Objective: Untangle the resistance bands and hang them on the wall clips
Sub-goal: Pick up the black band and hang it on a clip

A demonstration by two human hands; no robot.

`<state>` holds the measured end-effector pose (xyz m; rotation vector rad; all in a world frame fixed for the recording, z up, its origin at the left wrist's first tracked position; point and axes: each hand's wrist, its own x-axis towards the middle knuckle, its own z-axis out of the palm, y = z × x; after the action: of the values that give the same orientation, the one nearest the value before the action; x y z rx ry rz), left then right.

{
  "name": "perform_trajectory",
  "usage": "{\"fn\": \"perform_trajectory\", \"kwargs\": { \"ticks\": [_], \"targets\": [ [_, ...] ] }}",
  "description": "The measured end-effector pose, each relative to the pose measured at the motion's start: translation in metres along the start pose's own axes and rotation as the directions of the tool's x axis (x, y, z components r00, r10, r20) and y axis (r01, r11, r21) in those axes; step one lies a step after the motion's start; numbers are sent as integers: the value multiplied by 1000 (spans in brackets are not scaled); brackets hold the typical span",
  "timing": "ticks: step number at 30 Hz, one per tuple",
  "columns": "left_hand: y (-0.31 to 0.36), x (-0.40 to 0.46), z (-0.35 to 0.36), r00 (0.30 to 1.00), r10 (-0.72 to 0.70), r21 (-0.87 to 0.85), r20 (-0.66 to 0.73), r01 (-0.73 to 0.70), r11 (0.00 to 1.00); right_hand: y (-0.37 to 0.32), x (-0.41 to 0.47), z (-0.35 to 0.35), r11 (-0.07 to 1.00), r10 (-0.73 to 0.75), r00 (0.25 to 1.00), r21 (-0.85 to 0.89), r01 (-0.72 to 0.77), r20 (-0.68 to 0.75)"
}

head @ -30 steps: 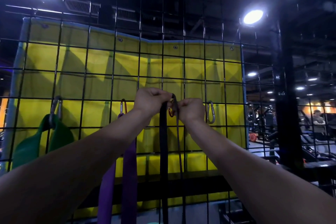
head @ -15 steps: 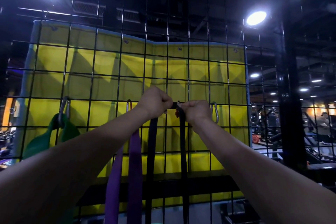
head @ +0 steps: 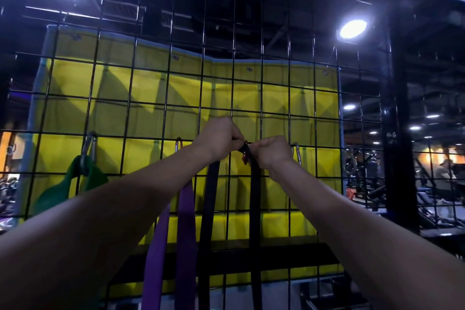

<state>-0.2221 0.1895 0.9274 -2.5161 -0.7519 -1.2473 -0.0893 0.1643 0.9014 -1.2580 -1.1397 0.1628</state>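
Dim gym, ceiling lamps (head: 353, 28), yellow padding (head: 151, 98).

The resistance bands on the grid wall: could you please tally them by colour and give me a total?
Green band: 1
Purple band: 1
Black band: 1, its top gripped by the left hand and right hand
Total: 3

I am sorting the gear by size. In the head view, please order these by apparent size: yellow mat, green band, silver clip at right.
1. Yellow padded mat
2. Green rubber resistance band
3. Silver metal clip, partly hidden by the right hand
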Motion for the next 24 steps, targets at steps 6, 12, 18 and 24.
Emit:
{"fn": "perform_trajectory", "kwargs": {
  "ticks": [6, 12, 18, 24],
  "targets": [
    [-6, -14, 12, 998, -25, -39, 64, 28, 999, -3, -1, -3, 998, 24, 999, 63, -25, 25],
    [-8, -27, 22, 993, -91, -127, 72, 99, 987, 7, -2, 1, 995, 1, 1000, 103, -3, 10],
    [2, -56, 40, 991, -120, -263, -53, 102, 959, 24, -24, -3, 976, -186, 982, 112, 187, -21],
    [-1, -79, 60, 987, -145, -395, -63, 109, 912, 61, -69, -10, 972, -222, 972, 91, 215, 78]
  ]
}}
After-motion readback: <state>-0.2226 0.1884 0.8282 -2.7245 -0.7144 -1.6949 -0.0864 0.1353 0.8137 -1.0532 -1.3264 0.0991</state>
